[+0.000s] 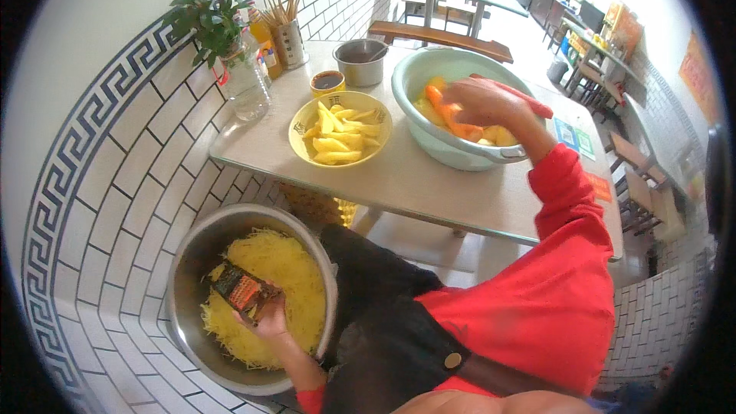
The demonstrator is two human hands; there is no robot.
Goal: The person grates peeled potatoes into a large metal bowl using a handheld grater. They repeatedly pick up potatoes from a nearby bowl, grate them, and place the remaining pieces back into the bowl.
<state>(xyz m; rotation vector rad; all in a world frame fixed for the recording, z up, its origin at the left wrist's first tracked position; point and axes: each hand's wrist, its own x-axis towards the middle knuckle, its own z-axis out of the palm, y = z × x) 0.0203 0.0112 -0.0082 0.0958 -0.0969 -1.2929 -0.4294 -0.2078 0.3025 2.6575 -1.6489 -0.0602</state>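
Note:
My left hand (269,316) grips a grater (246,293) with a dark frame and an orange face. It is held over a large metal pot (185,322) that contains a heap of yellow shreds (293,276), which look like potato. On the table, my right hand (483,102) reaches into a pale green plastic basin (454,152). Its fingers are blurred above orange carrots (460,128) and yellow peeled pieces (424,109), so whether they hold anything is unclear. A long reddish carrot (526,99) rests across the basin's far right side, partly behind my hand.
Left of the basin stands a yellow bowl (296,146) of cut yellow wedges (339,138). Behind it are a small cup of dark liquid (328,81), a metal pot (361,69), a chopstick holder (289,46) and a plant in a clear jar (244,83). A tiled wall (115,253) borders the left.

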